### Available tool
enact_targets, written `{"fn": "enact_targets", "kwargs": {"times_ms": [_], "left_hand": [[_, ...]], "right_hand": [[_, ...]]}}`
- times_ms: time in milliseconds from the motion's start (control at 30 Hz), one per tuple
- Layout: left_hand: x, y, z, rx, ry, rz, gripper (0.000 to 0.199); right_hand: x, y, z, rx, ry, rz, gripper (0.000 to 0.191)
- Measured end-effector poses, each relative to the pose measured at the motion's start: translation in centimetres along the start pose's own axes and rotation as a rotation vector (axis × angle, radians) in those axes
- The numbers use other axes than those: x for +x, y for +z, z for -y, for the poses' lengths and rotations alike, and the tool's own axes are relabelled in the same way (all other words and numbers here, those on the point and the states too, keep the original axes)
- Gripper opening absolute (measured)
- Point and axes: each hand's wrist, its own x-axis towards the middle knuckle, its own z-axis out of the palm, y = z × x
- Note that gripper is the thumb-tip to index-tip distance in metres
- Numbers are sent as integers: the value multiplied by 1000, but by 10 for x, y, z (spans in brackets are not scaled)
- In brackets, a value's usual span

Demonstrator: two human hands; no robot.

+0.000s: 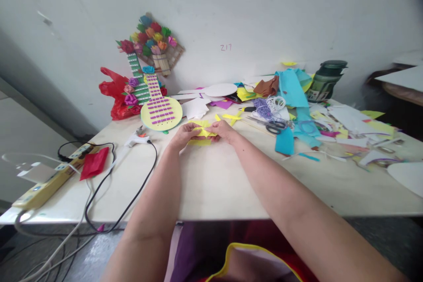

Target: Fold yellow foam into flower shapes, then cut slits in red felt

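Table [224,185] runs off frame right, its far right hidden under scraps [357,123]; left hand [187,134] and right hand [223,130] cover parts of the yellow paper [204,131], folds hard to make out. It sits between the hands, thumb and fingers pinched closed on either side. Bare table stretches toward the near edge between forearms [160,189], glue gun [138,139] left, scissors [276,128] right.

Occluded, cropped and blurred items
Left grip [185,135] and right grip [222,131] cover part of the yellow paper [204,132]; the frame's right edge crops the rounded white sheet [408,176]; scraps [373,157] beside it are blurred.
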Motion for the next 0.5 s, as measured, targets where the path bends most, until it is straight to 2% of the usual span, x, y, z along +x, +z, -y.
{"fn": "enact_targets", "kwargs": {"times_ms": [233,500], "left_hand": [[0,0,-3,-51,-65,29,27],[0,1,-3,0,-91,-97,26]], "right_hand": [[0,1,0,6,-40,-29,29],[-2,5,3,34,-27,-20,27]]}}
